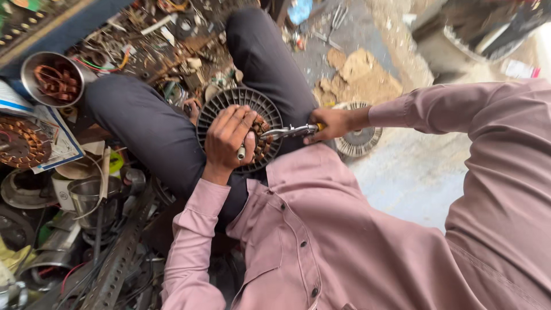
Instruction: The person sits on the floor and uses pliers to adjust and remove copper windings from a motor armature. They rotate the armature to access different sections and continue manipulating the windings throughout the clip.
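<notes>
A round dark finned motor housing (229, 106) with copper windings inside rests on my lap. My left hand (228, 138) lies over its middle, pressing down on the windings, with a small metal rod showing under the fingers. My right hand (333, 123) grips the handles of metal pliers (287, 132), whose jaws reach into the copper windings (263, 138) just beside my left hand.
A second round finned cover (360, 140) lies on the floor by my right hand. At left are a metal can with copper coil (53, 77), a wound stator (20, 143), steel cups (86, 195), a perforated angle bar (117, 261) and scattered scrap parts (172, 40).
</notes>
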